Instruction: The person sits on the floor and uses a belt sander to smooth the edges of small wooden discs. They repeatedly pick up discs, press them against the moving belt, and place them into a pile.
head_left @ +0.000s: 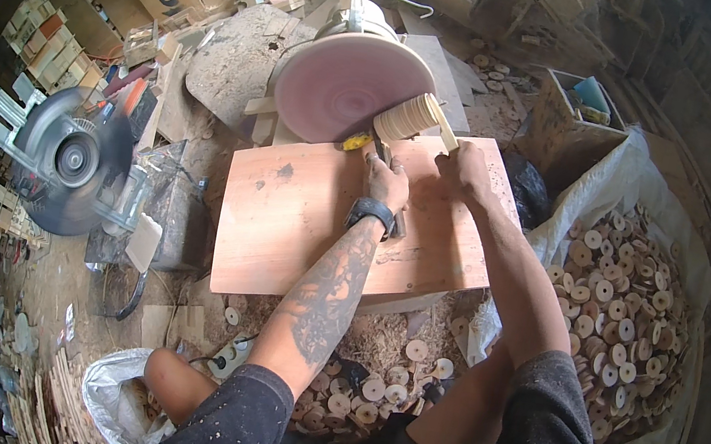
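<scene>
A stack of round wooden discs (406, 117) lies on its side against the lower right face of a large sanding disc (354, 87), whose reddish surface looks blurred. A pale wooden strip (447, 131) stands at the stack's right end, and my right hand (466, 173) is closed around its lower part. Just below the stack, my left hand (387, 182) is closed on a dark bar-like tool with a yellow end (356, 141); its exact kind is hidden by my fingers. Both hands are over a tilted wooden board (300, 222) in front of the sander.
A circular saw (73, 154) with a large blade stands at left. At right, a big white sack (681, 194) holds many wooden discs (610, 318). More loose discs (371, 390) and shavings lie below the board. A wooden box (567, 116) stands at the back right.
</scene>
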Available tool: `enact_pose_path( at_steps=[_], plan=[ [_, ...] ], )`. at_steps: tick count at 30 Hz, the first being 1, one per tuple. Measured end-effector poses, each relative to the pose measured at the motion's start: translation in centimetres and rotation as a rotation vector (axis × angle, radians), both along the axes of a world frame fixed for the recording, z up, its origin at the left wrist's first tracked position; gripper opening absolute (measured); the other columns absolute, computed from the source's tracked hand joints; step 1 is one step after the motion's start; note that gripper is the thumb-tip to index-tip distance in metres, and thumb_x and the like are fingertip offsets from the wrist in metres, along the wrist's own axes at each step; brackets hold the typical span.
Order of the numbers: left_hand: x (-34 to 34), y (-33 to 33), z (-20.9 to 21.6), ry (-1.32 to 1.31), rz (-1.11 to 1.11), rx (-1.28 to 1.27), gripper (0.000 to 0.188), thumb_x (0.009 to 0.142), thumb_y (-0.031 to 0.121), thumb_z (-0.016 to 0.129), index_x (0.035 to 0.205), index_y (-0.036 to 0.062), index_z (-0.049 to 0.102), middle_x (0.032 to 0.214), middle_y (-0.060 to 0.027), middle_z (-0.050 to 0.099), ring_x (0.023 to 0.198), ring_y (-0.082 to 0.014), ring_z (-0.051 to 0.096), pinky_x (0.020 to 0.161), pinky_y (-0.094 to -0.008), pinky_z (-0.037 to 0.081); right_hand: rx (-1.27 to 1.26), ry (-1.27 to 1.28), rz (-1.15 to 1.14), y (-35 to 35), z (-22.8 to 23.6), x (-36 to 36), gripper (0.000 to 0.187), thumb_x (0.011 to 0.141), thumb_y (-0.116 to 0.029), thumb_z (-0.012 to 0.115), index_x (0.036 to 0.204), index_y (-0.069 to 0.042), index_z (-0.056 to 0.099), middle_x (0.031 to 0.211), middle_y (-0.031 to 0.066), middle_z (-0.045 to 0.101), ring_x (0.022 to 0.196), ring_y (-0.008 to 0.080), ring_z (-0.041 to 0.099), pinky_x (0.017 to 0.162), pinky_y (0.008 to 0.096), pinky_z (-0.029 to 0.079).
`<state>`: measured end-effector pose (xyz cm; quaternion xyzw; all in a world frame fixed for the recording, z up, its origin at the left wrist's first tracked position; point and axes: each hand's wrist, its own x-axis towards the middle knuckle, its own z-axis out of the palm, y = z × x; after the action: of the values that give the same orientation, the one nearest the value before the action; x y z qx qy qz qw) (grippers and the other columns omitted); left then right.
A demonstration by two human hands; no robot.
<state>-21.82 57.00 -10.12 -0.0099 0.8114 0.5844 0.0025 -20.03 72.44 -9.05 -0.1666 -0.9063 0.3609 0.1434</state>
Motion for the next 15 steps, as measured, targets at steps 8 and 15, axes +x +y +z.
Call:
enact_pose_path(
  at_steps=[8, 15],
  plan=[
    [0.1, 0.0, 0.4, -0.049, -0.010, 0.007, 0.046, 0.096, 0.025, 0.050, 0.131, -0.0016, 0.036, 0.095, -0.0219, 0.063, 0.049, -0.0266, 0.064, 0.038, -0.0343, 0.052, -0.012, -0.015, 0.035, 0.1, 0.1, 0.0, 0.025, 0.078, -0.017, 0.063, 0.088, 0.006, 0.063, 0.076, 0.0268, 0.065, 0.073, 0.0376, 0.067, 0.067, 0.0451, 0.051],
    [-0.5, 0.0, -0.5, -0.029, -0.025, 0.015, 0.047, 0.097, 0.024, 0.049, 0.133, -0.0016, 0.032, 0.083, -0.0193, 0.064, 0.043, -0.0245, 0.060, 0.036, -0.0343, 0.050, -0.014, -0.046, -0.009, -0.1, 0.4, -0.1, 0.026, 0.077, -0.017, 0.063, 0.086, 0.007, 0.064, 0.075, 0.0280, 0.065, 0.073, 0.0380, 0.067, 0.068, 0.0449, 0.051]
  ],
)
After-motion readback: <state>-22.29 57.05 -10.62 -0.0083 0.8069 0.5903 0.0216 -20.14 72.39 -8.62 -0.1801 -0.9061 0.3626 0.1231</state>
